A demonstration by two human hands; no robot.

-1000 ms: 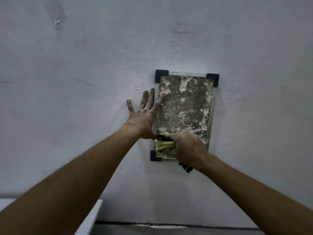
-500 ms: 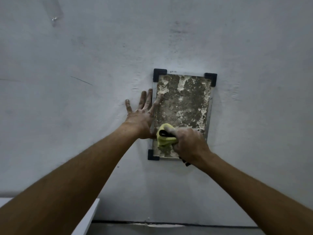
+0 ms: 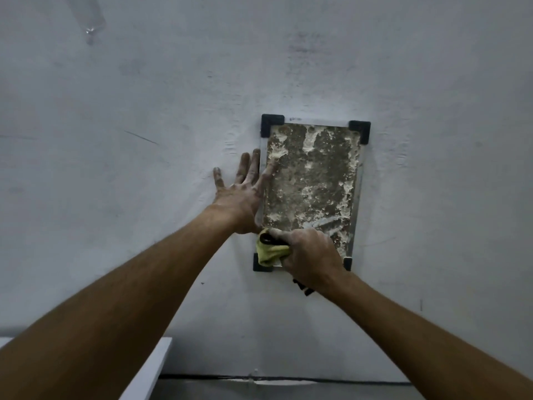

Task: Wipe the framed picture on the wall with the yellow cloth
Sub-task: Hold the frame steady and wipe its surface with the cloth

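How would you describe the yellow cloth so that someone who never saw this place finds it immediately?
Start at the pale wall and find the framed picture with black corner pieces. Go down to its lower left corner, where the right hand presses a bunched yellow cloth against it. It is the only bright yellow thing; everything beside it is grey, black or brownish.

Single head-worn wide-angle view, facing a wall (image 3: 144, 197) straight on, close, at arm's reach
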